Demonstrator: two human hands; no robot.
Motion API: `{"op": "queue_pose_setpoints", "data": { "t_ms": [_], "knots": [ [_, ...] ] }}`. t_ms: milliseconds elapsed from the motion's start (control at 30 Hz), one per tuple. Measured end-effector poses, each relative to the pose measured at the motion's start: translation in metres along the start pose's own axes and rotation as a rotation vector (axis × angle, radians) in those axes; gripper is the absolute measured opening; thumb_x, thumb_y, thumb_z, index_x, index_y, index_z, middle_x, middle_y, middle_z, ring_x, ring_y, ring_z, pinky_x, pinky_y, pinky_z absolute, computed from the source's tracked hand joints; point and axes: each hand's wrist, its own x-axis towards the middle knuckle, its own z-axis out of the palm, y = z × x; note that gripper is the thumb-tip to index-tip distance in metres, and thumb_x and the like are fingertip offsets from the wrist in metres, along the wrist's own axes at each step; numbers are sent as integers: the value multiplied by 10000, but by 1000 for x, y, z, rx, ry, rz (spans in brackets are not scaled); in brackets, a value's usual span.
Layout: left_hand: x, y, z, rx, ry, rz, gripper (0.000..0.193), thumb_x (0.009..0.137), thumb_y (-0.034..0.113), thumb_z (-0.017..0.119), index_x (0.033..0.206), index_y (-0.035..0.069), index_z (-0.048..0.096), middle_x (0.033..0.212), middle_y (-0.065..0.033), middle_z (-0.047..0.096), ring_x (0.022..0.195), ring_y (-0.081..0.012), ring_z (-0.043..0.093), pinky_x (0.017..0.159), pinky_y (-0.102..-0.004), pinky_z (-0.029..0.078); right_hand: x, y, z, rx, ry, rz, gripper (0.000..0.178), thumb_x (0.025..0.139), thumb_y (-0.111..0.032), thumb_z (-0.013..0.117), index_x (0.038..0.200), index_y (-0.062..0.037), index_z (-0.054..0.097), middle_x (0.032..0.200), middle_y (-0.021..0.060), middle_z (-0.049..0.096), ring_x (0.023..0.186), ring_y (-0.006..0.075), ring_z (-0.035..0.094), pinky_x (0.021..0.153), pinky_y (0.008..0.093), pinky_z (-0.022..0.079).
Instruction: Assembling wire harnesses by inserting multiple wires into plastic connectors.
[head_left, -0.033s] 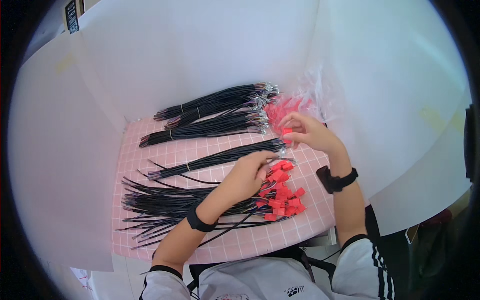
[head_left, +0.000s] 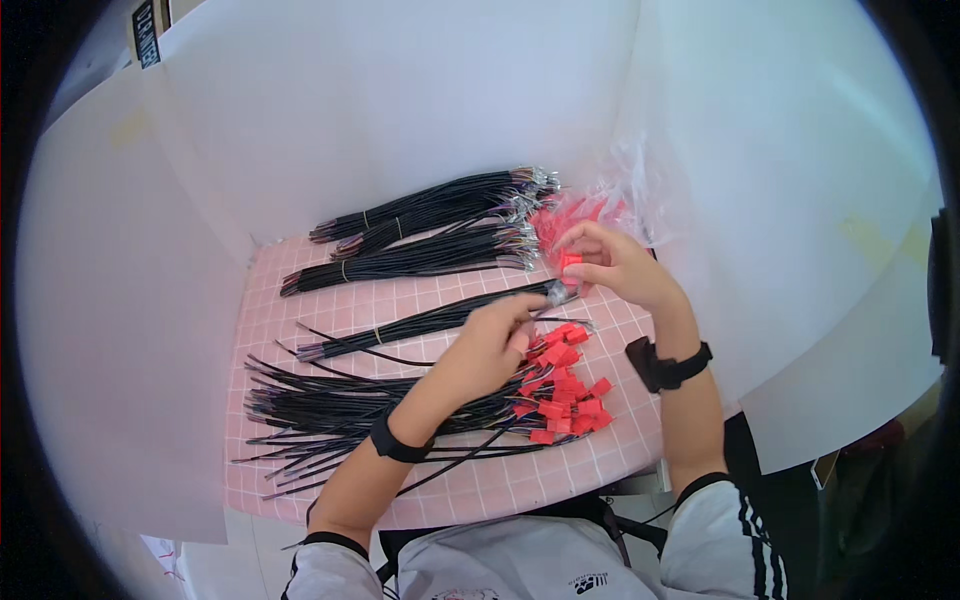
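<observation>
The right hand [head_left: 625, 268] has one small, red plastic connector block [head_left: 572, 262] pinched between thumb and index finger; which way its opening faces, I can't make out. Just below and left of those fingertips, the left hand [head_left: 482, 348] bends its thumb and fingers close together; I can't tell whether they grip a wire. Under those fingers runs a slim bundle of black-sheathed cables [head_left: 430, 318], long axis left to right and rising slightly, its silvery wire tips [head_left: 558, 293] pointing at the right hand, its middle partly covered.

Beyond the left fingers lie three more banded black cable bundles [head_left: 410, 254], tips rightward too. Below them, loose black cables [head_left: 320, 405] fan leftward from a heap of red plastic connectors [head_left: 555, 408], too overlapped to count, the left forearm hiding some. Past the right fingertips, crumpled clear plastic [head_left: 640, 185] blurs the red pieces [head_left: 580, 212] inside.
</observation>
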Motion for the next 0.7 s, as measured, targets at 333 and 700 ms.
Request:
{"op": "queue_pose_setpoints", "data": {
  "t_ms": [333,700],
  "knots": [
    [8,28,-42,-250,330,-104,157,837,112,491,809,-12,583,554,20,456,464,-40,373,425,-180,278,17,-40,60,633,268,-283,335,790,-47,552,1111,-14,459,880,66,523,815,154,559,744,282,488],
    [10,36,-43,-555,427,-161,90,771,58,584,816,-18,568,710,-87,609,581,-103,571,503,-187,410,22,-47,71,680,419,-382,281,789,-50,565,1051,-16,472,898,91,556,817,159,557,746,300,475]
  ]
}}
